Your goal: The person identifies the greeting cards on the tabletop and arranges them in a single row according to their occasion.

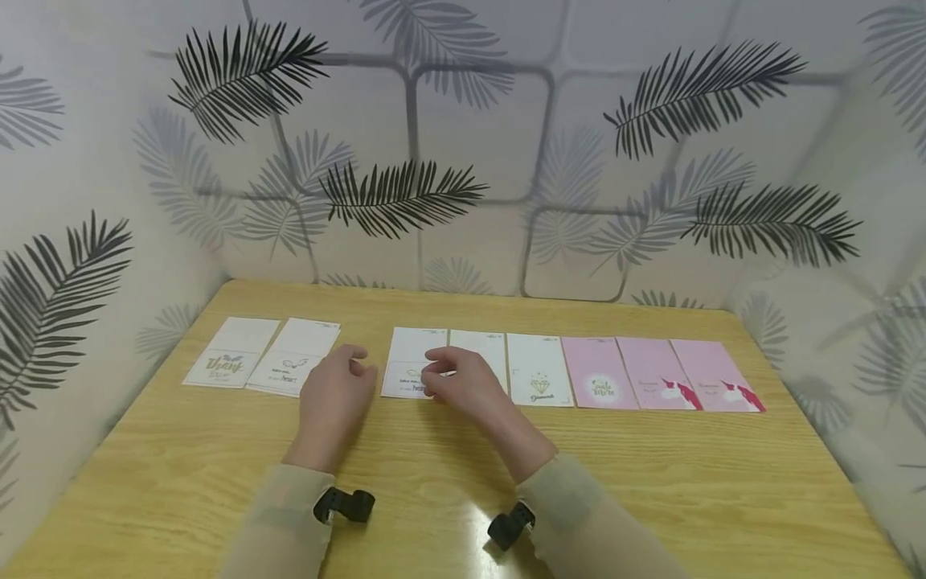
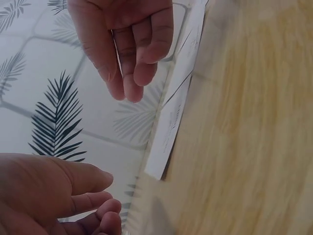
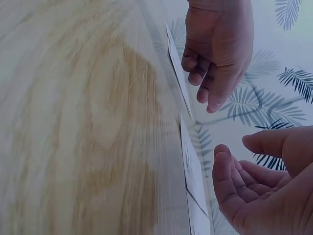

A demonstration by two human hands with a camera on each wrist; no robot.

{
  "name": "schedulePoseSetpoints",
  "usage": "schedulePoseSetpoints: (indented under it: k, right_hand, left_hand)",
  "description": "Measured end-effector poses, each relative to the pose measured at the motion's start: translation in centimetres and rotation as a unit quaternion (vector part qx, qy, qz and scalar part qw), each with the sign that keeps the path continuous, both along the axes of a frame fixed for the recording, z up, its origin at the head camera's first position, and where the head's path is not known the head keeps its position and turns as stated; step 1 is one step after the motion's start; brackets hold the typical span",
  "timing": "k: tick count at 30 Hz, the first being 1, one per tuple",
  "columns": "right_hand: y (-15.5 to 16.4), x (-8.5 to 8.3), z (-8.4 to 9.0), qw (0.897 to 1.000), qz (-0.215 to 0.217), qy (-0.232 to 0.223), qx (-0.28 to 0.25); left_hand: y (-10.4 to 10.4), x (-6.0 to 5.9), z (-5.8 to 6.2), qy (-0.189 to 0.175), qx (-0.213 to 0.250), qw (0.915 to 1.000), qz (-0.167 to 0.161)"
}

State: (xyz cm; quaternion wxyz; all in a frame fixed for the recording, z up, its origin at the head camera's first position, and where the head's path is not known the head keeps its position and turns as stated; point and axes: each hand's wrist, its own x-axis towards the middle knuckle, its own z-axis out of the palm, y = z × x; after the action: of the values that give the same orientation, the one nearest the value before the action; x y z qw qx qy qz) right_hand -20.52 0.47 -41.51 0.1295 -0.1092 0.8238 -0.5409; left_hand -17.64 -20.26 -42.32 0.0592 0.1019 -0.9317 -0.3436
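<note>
My left hand (image 1: 336, 398) hovers over the table just right of a white "heart" card (image 1: 297, 350), its fingers loosely bent with nothing between them. Left of that lies a white card with gold "Thank" lettering (image 1: 230, 358). My right hand (image 1: 470, 386) is above another white "heart" card (image 1: 415, 346) and a partly covered white card (image 1: 481, 342). Its fingers are relaxed, and both wrist views show the palm without anything in it. Farther right in the row lie a white diamond card (image 1: 538, 370), a pink card with gold lettering (image 1: 593, 362) and two pink unicorn cards (image 1: 651, 366).
The cards lie on a wooden table (image 1: 434, 474). Behind it and at both sides stand pale walls (image 1: 477, 121) with a leaf pattern. A gap of bare wood separates the two left cards from the longer row. Each wrist wears a black strap (image 1: 346, 504).
</note>
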Motion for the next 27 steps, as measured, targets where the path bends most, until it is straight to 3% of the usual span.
schedulePoseSetpoints:
  k: [5,17,27]
  right_hand:
    - [-1.4,0.1,-0.2,0.999,0.011,-0.02,-0.046]
    - [-5.0,0.8,0.0,0.988,0.043,-0.07,-0.133]
    - [-8.3,0.9,-0.3,0.976,0.052,-0.112,-0.18]
  left_hand:
    - [-2.1,0.4,0.9,0.002,-0.003,1.0,0.002]
    - [-9.5,0.5,1.9,-0.015,-0.034,0.999,0.024]
    - [-13.4,0.6,1.4,-0.059,-0.04,0.997,0.028]
